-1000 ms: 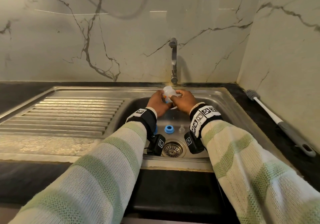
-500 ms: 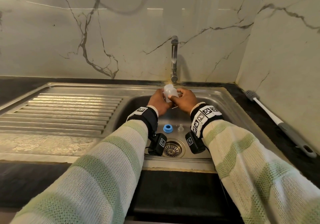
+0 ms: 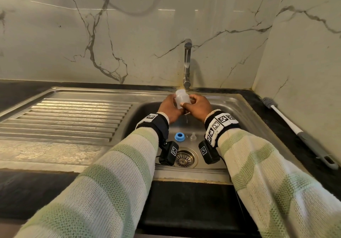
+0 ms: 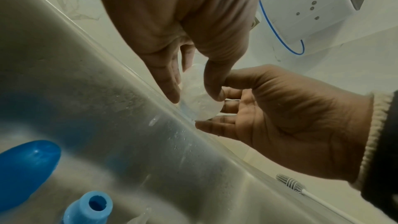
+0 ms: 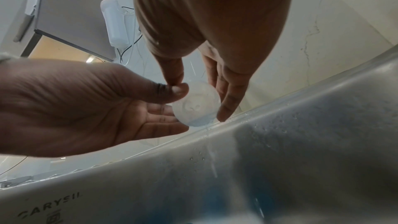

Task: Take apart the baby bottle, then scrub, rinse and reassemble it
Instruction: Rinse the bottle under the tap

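With both hands raised over the sink (image 3: 217, 107), the bottle (image 3: 181, 98) sits between them just below the tap (image 3: 187, 62), mouth up and tilted slightly. A thin stream falls from its base into the basin.

Left hand (image 3: 170, 109): thumb and fingers curled round the bottle wall, pinching it near the base; the left wrist view shows thumb (image 4: 212, 81) on one side and a finger on the other. Right hand (image 3: 198, 107): thumb (image 5: 172, 91) pressed to the wall, fingers curved loosely under and behind the base. Both hands are clamped on the bottle.

Loose parts on the basin floor, near the drain (image 3: 184, 157): blue collar (image 3: 180, 136) and clear teat (image 3: 193, 136), close together but apart. Brush (image 3: 295, 131) lies on the counter at right, well apart from the hands.

Handling judgement: the bottle looks thin-walled, translucent plastic, so light, and a hard squeeze might flex it. Wet surface, likely slippery. Best hold is around the mid-wall with opposed thumb and fingers, a second hand under the base. Not fragile; a drop into the basin would probably do little harm. Step in hand reads as rinsing.
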Demonstrator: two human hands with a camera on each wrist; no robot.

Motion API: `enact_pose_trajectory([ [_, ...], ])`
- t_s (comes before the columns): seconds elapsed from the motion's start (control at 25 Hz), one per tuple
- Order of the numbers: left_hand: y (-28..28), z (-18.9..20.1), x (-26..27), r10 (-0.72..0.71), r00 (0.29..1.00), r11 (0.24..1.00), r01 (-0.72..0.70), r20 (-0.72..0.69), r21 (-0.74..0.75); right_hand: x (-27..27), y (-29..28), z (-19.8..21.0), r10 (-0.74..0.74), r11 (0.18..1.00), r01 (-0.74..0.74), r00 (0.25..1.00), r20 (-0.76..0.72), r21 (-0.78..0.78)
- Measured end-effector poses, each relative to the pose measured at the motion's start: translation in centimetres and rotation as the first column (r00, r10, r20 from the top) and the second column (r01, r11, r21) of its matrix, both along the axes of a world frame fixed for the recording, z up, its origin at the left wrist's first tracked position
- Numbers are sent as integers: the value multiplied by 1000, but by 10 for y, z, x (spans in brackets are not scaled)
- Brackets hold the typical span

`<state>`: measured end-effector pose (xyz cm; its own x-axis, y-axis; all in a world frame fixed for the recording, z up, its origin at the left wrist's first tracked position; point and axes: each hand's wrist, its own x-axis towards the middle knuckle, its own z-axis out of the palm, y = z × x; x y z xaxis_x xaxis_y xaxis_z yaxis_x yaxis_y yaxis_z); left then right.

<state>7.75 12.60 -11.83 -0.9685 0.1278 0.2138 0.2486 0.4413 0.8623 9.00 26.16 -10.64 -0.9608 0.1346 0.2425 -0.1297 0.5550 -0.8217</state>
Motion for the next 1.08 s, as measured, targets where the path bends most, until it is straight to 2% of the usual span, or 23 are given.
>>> enact_pose_trajectory([
  [0.16,0,1,-1,-7,1000,999,6,27,45,-2,-4,3,-22,994,26,999,32,-107],
  [0.32,-1,0,-2,-16,998,997,12,59,76,-1,0,3,-16,995,19,999,32,-97],
  [0.48,-1,-2,-3,4,1000,1000,-4,19,0,-1,0,-1,12,998,-9,999,42,-62],
  [0.6,-2,-1,-6,17,1000,1000,-17,19,-3,-1,-4,1,13,995,-6,998,67,-104],
  [0.8,-2,-1,-3,-23,998,998,20,55,62,-2,-1,0,-12,997,16,999,45,-81],
  [0.96,0,-2,-2,-17,1000,1000,17,15,-9,0,0,-2,2,996,0,1000,22,-86],
  [1.08,-2,0,-1,-12,1000,1000,12,5,15,-1,-3,2,1,991,-2,1000,-8,-132],
])
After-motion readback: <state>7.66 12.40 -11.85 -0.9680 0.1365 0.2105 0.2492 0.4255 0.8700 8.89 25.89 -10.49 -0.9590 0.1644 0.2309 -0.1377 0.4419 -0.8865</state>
